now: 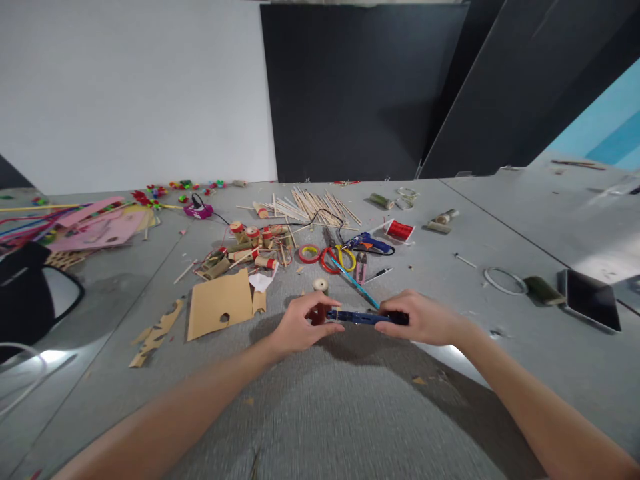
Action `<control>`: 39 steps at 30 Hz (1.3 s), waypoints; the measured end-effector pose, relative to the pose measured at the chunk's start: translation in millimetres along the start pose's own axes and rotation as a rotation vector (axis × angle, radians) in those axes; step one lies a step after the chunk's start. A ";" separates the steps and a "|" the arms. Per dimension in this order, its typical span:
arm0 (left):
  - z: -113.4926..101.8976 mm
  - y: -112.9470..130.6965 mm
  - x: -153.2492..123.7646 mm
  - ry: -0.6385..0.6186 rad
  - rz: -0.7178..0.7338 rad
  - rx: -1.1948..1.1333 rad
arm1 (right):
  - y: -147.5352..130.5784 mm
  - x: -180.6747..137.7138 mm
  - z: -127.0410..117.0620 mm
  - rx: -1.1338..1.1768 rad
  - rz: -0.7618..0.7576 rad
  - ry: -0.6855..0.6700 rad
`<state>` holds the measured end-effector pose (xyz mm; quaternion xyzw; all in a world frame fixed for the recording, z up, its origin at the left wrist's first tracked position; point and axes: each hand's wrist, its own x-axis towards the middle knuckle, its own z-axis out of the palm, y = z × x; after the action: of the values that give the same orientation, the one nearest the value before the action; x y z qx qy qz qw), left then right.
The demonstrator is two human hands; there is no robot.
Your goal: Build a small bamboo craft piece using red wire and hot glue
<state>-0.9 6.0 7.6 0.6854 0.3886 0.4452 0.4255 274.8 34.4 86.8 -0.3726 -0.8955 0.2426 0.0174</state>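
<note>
My right hand (417,319) is closed round the black end of a slim dark blue hand tool (361,317); its exact kind is not clear. The tool lies level and points left. My left hand (305,323) curls around a small reddish-brown piece (317,313), with thumb and fingers on either side of the tool's tip. Most of that piece is hidden by the fingers. Just beyond stands a short bamboo tube (321,286). A light blue stick (356,283) slants down toward the right hand.
Beyond the hands lie scissors (330,260), a blue glue gun (373,243), red and yellow tape rolls (309,253), a red thread spool (400,231), thin wooden sticks (325,207) and bamboo pieces (240,250). Cardboard (220,303) is left, a tablet (590,299) right.
</note>
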 end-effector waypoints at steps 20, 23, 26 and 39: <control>-0.5 4.8 2.5 0.007 0.013 0.085 | 0.7 0.4 2.5 -0.081 0.022 0.032; -0.1 4.0 2.8 0.012 0.006 0.083 | 2.0 0.6 2.5 -0.084 0.021 0.055; 0.1 2.9 2.9 0.021 0.005 0.089 | 3.4 0.9 2.9 -0.069 0.019 0.043; -0.4 7.7 3.4 0.034 0.156 0.263 | 1.8 1.8 -0.2 -0.130 0.043 0.018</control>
<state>0.9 6.6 15.9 0.7558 0.3959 0.4337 0.2897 274.7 36.7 86.0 -0.3944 -0.9010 0.1806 -0.0040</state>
